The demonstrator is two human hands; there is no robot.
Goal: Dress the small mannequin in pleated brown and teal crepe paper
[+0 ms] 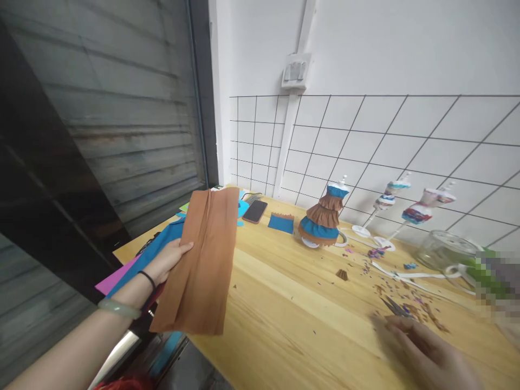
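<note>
My left hand [173, 259] grips the left edge of a large folded brown sheet [207, 265], thumb on top, at the table's left side. At the lower right my right hand [422, 346] is closed, slightly blurred, its fingertips at the handle end of a pair of scissors [394, 307]. Small brown scraps [433, 317] lie around the blades. A small mannequin in a tiered blue and brown dress [325, 216] stands at the back of the table. Left of it lies a blue piece with a brown jagged edge [281, 223].
A phone [255, 212] lies behind the brown sheet. Blue [162, 244] and pink sheets [116, 277] are under my left arm. Two more mannequins [392, 195] and a clear jar [447, 250] stand at the back right, near white ribbon [422, 275].
</note>
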